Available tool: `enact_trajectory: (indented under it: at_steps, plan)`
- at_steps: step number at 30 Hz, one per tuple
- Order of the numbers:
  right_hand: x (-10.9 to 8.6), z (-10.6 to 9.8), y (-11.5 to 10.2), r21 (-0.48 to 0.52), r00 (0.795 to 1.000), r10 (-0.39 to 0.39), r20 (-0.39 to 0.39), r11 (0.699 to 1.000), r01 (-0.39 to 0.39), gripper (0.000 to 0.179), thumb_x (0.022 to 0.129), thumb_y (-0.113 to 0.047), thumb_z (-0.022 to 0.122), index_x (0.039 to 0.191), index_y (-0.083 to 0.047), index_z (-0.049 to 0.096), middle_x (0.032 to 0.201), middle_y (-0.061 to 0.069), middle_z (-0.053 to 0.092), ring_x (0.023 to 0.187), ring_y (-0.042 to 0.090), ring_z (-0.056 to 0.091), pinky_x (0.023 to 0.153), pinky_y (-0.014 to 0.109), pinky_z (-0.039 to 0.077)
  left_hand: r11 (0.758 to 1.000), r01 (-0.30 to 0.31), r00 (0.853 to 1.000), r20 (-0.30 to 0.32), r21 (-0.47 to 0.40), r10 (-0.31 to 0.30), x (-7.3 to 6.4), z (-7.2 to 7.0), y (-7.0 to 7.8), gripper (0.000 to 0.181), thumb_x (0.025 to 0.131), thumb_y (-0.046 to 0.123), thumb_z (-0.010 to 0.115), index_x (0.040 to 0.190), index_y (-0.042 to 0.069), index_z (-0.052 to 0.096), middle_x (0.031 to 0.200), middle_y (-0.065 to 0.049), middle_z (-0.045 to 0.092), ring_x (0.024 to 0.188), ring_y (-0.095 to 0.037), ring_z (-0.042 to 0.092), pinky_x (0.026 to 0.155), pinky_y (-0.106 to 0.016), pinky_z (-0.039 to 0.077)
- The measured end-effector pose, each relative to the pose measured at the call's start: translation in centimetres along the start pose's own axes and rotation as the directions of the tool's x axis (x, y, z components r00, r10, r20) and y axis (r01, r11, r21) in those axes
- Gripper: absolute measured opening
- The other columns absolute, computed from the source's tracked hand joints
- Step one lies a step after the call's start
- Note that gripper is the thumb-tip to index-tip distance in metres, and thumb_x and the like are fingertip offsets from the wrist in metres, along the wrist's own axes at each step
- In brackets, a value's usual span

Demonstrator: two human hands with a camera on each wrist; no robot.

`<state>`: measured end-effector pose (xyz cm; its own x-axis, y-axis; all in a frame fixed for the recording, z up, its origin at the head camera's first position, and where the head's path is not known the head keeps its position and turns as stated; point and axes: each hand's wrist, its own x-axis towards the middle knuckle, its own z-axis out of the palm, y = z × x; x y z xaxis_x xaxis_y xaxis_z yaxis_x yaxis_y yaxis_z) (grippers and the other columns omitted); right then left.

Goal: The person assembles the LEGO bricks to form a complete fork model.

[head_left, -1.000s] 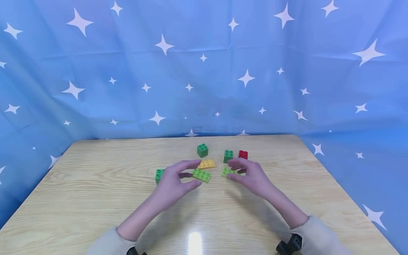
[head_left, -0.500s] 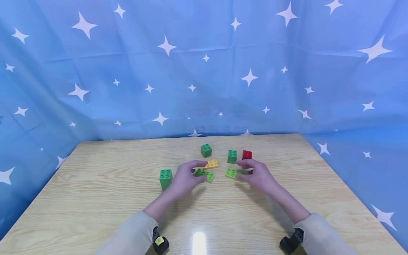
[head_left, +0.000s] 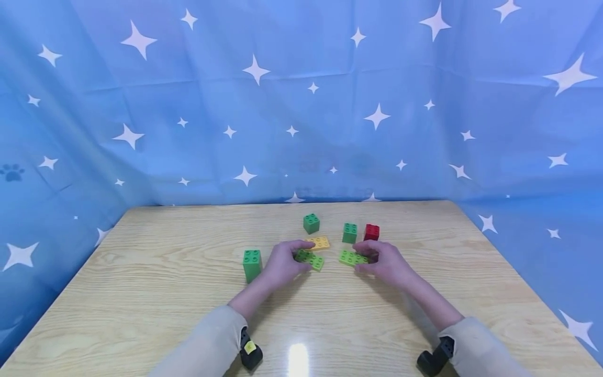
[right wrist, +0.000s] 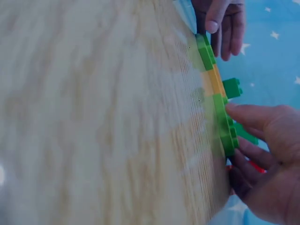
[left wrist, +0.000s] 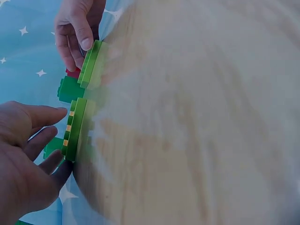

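- Both hands have closed in on the flat bricks since the earliest frame; the left hand point(head_left: 285, 262) has shifted inward, uncovering the tall green brick point(head_left: 252, 265).
- Left light green brick point(head_left: 314, 261): flat on the table point(head_left: 155, 293), studs up, lying between the left hand's parted thumb and fingers. That hand is loosely spread, with no grip showing; I cannot tell if fingertips touch.
- Right light green brick point(head_left: 350, 257): also flat, with the right hand point(head_left: 388, 264) curved loosely about its right end, thumb and fingers apart; contact is unclear.
- For a sound hold, I'd bring thumb and fingertips low onto opposite sides and squeeze evenly, since such thin bricks could slip or tip.
- Mind the yellow brick point(head_left: 321, 243) just behind the left one; fingers could nudge it.
- Farther back: two small green bricks point(head_left: 311, 223) and a red brick point(head_left: 371, 232).
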<state>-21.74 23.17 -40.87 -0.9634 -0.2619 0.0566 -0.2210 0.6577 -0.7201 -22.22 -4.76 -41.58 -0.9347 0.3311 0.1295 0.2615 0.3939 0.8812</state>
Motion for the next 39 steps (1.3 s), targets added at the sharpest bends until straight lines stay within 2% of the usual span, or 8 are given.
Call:
enact_trajectory:
  at_steps: [6,12,21,27,32,39]
  plan:
    - [-0.1,-0.2,0.5,-0.001,1.000,0.009,0.001,1.000,-0.009,0.044,0.087,-0.008,0.081,0.128,-0.001,0.069,0.119,0.011,0.070,0.100,0.025,0.062,0.086,0.039,0.053,0.998,0.012,1.000,0.023,0.058,-0.013,0.1,0.2,-0.2,0.042,0.083,-0.009,0.075,0.123,0.003,0.073,0.128,-0.012,0.069,0.125,-0.030,0.060,0.103,-0.046,0.051]
    - [-0.2,-0.3,0.9,-0.022,1.000,0.006,-0.005,1.000,-0.007,0.038,0.087,-0.007,0.080,0.123,0.000,0.071,0.115,0.011,0.070,0.095,0.023,0.062,0.082,0.037,0.053,0.997,0.045,0.999,-0.002,0.063,-0.045,0.1,0.2,-0.5,0.040,0.080,-0.008,0.074,0.118,0.004,0.075,0.125,-0.011,0.070,0.123,-0.030,0.060,0.103,-0.046,0.050]
    - [-0.5,-0.7,1.0,-0.065,0.999,-0.031,0.008,0.997,0.032,0.033,0.087,-0.007,0.081,0.119,-0.003,0.074,0.111,0.008,0.070,0.090,0.021,0.057,0.078,0.035,0.051,0.994,0.048,0.999,0.015,0.102,-0.050,-0.5,-0.1,-0.7,0.032,0.085,-0.002,0.077,0.116,0.005,0.077,0.124,-0.012,0.071,0.127,-0.033,0.058,0.106,-0.048,0.047]
    - [-0.7,-0.7,1.1,-0.064,0.995,-0.074,0.061,0.995,0.078,0.032,0.086,-0.008,0.081,0.118,-0.008,0.077,0.115,0.006,0.071,0.098,0.021,0.061,0.083,0.034,0.054,0.992,0.039,0.998,0.045,0.121,-0.044,-1.5,-0.7,-0.9,0.031,0.086,-0.003,0.076,0.115,0.006,0.077,0.121,-0.010,0.072,0.125,-0.032,0.060,0.105,-0.048,0.048]
    - [-0.9,-0.6,0.8,-0.050,0.995,-0.058,0.083,0.997,0.063,0.031,0.086,-0.008,0.082,0.117,-0.012,0.078,0.116,0.004,0.072,0.103,0.020,0.063,0.084,0.030,0.055,0.992,0.032,0.997,0.061,0.119,-0.040,-2.3,-1.1,-0.8,0.032,0.086,-0.003,0.075,0.116,0.006,0.077,0.121,-0.010,0.072,0.122,-0.030,0.061,0.104,-0.048,0.049]
    - [-1.4,-0.3,0.4,-0.018,0.983,-0.099,0.154,0.995,0.103,0.032,0.087,-0.010,0.082,0.119,-0.010,0.077,0.121,0.008,0.071,0.103,0.022,0.064,0.078,0.026,0.055,0.994,0.028,0.998,0.055,0.109,-0.034,-3.0,-1.1,-0.4,0.032,0.083,-0.005,0.075,0.114,0.003,0.076,0.119,-0.012,0.072,0.121,-0.032,0.062,0.104,-0.048,0.049]
